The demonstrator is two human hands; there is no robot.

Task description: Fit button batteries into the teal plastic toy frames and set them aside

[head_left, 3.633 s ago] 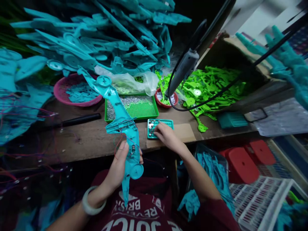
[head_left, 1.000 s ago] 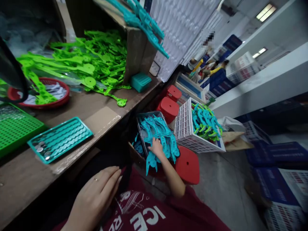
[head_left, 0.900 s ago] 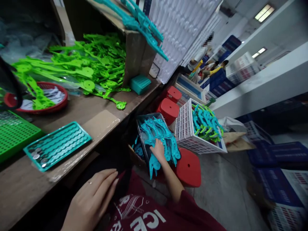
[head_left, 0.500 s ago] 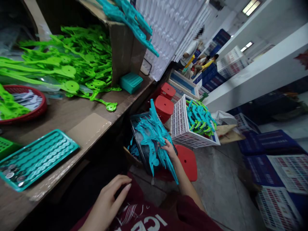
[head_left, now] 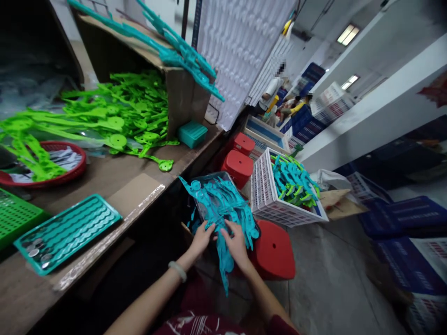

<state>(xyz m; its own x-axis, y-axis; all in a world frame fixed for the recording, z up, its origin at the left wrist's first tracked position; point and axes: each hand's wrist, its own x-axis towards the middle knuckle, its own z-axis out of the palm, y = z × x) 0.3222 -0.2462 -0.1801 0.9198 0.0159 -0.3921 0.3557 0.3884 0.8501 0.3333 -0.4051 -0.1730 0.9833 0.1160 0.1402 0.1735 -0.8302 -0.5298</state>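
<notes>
My left hand (head_left: 201,238), with a pale bangle at its wrist, pinches a long turquoise plastic part (head_left: 223,258) near its middle. On the other side, my right hand (head_left: 236,243) grips the same part with thumb and fingers. The part slants from the upper left down towards my lap, and its exact shape is partly hidden by my fingers. Just beyond and under my hands, more turquoise plastic parts (head_left: 232,197) lie heaped in a dark bin.
On the bench to the left are bright green plastic parts (head_left: 139,107) spilling from a cardboard box (head_left: 185,100), a red basket (head_left: 75,170) and a teal tray (head_left: 75,232). Red stools (head_left: 275,249) and a white crate (head_left: 261,190) stand right. People work far back.
My left hand has moved from my lap to the turquoise part and taken hold of it. My right hand has drawn the part nearer, and its angle has changed.
</notes>
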